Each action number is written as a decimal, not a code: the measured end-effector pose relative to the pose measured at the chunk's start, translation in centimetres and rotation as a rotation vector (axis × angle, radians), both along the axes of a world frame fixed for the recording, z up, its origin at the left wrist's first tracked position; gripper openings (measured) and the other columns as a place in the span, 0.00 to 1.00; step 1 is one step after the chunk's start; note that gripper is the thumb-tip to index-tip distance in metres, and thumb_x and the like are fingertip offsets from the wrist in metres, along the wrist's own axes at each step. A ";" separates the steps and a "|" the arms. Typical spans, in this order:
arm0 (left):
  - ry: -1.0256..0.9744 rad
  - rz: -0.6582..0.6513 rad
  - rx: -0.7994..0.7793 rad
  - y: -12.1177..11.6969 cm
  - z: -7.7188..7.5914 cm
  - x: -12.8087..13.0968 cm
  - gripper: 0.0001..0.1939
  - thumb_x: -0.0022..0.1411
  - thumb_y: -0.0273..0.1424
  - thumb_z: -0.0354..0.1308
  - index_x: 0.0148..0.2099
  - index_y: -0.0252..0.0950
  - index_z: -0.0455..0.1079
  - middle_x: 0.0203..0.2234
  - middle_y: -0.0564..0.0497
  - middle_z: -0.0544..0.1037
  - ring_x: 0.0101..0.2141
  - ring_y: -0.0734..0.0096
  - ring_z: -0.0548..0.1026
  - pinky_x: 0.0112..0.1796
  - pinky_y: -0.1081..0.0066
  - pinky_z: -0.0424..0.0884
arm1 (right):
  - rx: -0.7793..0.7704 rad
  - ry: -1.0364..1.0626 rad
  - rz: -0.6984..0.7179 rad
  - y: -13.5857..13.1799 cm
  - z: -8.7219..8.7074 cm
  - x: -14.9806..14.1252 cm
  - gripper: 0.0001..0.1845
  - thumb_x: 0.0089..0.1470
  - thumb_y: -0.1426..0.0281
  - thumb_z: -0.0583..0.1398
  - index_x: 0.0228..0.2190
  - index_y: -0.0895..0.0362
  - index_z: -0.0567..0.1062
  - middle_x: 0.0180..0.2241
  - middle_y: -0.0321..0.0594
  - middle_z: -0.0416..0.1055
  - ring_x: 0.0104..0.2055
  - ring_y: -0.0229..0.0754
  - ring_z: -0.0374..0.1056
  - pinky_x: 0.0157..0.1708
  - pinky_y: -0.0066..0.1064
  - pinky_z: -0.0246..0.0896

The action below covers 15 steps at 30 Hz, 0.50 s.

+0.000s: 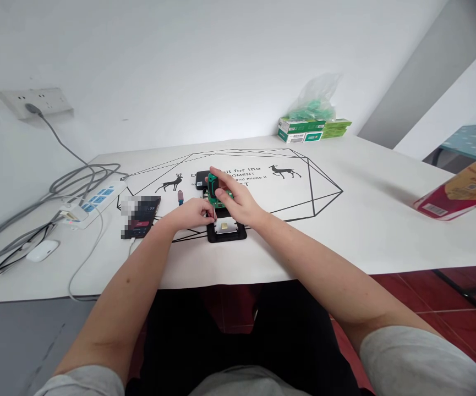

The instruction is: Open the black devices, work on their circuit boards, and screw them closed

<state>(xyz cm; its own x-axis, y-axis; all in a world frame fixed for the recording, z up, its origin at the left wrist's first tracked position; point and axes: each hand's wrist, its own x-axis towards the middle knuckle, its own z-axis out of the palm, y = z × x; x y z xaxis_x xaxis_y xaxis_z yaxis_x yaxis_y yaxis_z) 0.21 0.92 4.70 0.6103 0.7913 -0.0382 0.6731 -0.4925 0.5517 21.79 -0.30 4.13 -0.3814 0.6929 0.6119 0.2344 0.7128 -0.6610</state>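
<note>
Screwdriver (213,187) is green and black, thin-shafted, and stands nearly upright.

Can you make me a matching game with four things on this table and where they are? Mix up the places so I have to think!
Things:
1. green-and-black screwdriver
2. green boxes
3. small white case
4. small screwdriver

Places:
A. beside the glasses
B. in the right hand
C. lying just to the right of the phone
D. at the back, under a clear plastic bag

Right pairs:
1-B, 2-D, 3-A, 4-C
</note>
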 end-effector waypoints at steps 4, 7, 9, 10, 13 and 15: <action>-0.016 -0.022 0.016 0.1 -0.1 0.0 0.07 0.60 0.33 0.63 0.36 0.40 0.83 0.37 0.48 0.83 0.34 0.62 0.77 0.37 0.65 0.72 | 0.008 0.046 -0.032 0.0 0.1 -0.1 0.30 0.74 0.52 0.50 0.70 0.48 0.66 0.58 0.48 0.76 0.61 0.54 0.73 0.64 0.53 0.72; -0.012 -0.015 0.011 0.1 0.0 0.1 0.08 0.60 0.33 0.63 0.36 0.40 0.83 0.37 0.49 0.83 0.33 0.63 0.77 0.36 0.65 0.71 | 0.068 0.080 -0.103 0.3 -0.2 -0.2 0.27 0.70 0.51 0.57 0.64 0.48 0.71 0.54 0.49 0.75 0.53 0.54 0.73 0.56 0.52 0.76; 0.002 -0.009 0.009 0.0 0.1 0.1 0.08 0.60 0.33 0.63 0.36 0.40 0.83 0.34 0.49 0.83 0.33 0.63 0.76 0.36 0.65 0.71 | 0.093 0.092 -0.130 0.5 -0.3 -0.2 0.26 0.67 0.52 0.61 0.61 0.49 0.72 0.52 0.48 0.74 0.48 0.52 0.71 0.52 0.51 0.76; 0.006 -0.007 0.007 -0.1 0.2 0.1 0.08 0.60 0.33 0.62 0.36 0.39 0.83 0.33 0.50 0.82 0.32 0.63 0.76 0.36 0.65 0.71 | 0.097 0.089 -0.135 0.5 -0.3 -0.2 0.26 0.66 0.52 0.63 0.60 0.49 0.72 0.51 0.47 0.73 0.47 0.51 0.71 0.51 0.50 0.76; -0.025 -0.001 0.017 -0.1 0.4 -0.2 0.09 0.61 0.35 0.61 0.37 0.40 0.82 0.33 0.50 0.83 0.33 0.62 0.77 0.36 0.66 0.72 | 0.132 0.102 -0.100 0.6 -0.3 0.1 0.24 0.69 0.51 0.61 0.59 0.47 0.72 0.52 0.47 0.72 0.49 0.52 0.71 0.51 0.50 0.76; -0.045 0.044 0.077 0.1 0.5 -0.4 0.10 0.63 0.36 0.60 0.38 0.40 0.81 0.35 0.50 0.83 0.36 0.61 0.78 0.39 0.65 0.74 | 0.167 0.144 -0.053 0.8 -0.4 0.3 0.21 0.72 0.51 0.56 0.59 0.45 0.73 0.56 0.48 0.72 0.56 0.53 0.70 0.53 0.51 0.76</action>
<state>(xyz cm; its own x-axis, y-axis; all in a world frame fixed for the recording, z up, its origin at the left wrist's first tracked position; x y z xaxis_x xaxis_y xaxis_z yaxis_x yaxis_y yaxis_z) -0.21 0.98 5.17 0.5749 0.8167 0.0503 0.6701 -0.5052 0.5438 22.08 0.48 3.72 -0.2475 0.5942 0.7652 0.1865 0.8043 -0.5642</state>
